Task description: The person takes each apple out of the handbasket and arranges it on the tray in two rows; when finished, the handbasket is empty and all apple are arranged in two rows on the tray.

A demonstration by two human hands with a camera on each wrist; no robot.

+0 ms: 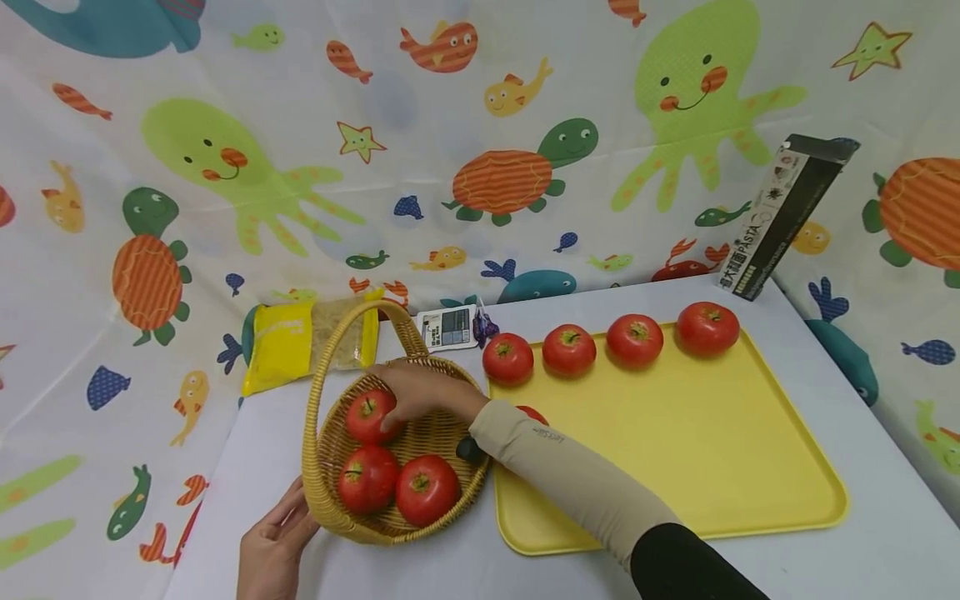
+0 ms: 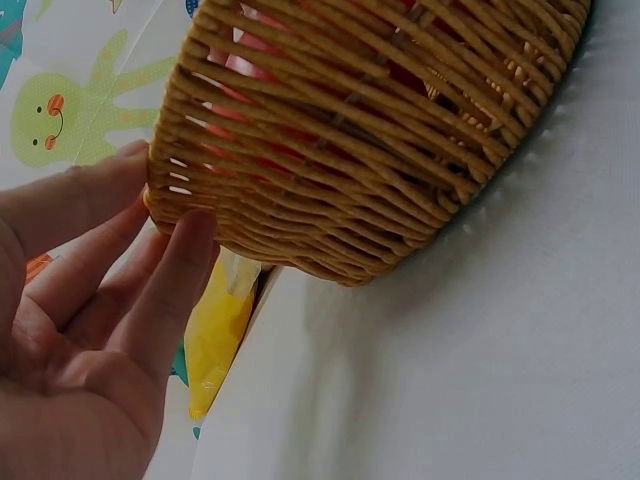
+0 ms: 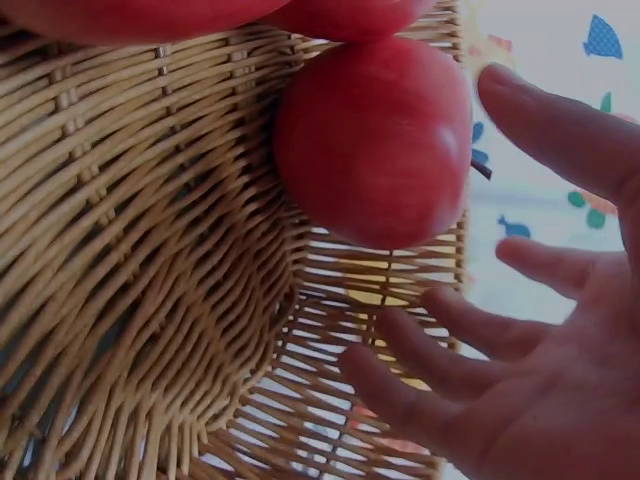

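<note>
A wicker basket (image 1: 324, 492) with a tall handle stands on the white table and holds three red tomatoes. My right hand (image 1: 416, 393) reaches into it from the right, fingers spread over the far tomato (image 1: 365, 417). In the right wrist view that tomato (image 3: 375, 140) lies just beyond my straight, spread fingers (image 3: 440, 335), not enclosed. My left hand (image 1: 273, 542) rests flat against the basket's near outer wall (image 2: 380, 130), fingers (image 2: 175, 280) straight. The other two tomatoes (image 1: 367, 479) (image 1: 426, 489) lie at the basket's front.
A yellow tray (image 1: 675, 433) lies to the basket's right with a row of tomatoes (image 1: 569, 349) along its far edge; another tomato (image 1: 534, 413) peeks out behind my right forearm. A yellow bag (image 1: 292, 343), a small packet (image 1: 448, 327) and a leaning pasta box (image 1: 780, 217) stand behind.
</note>
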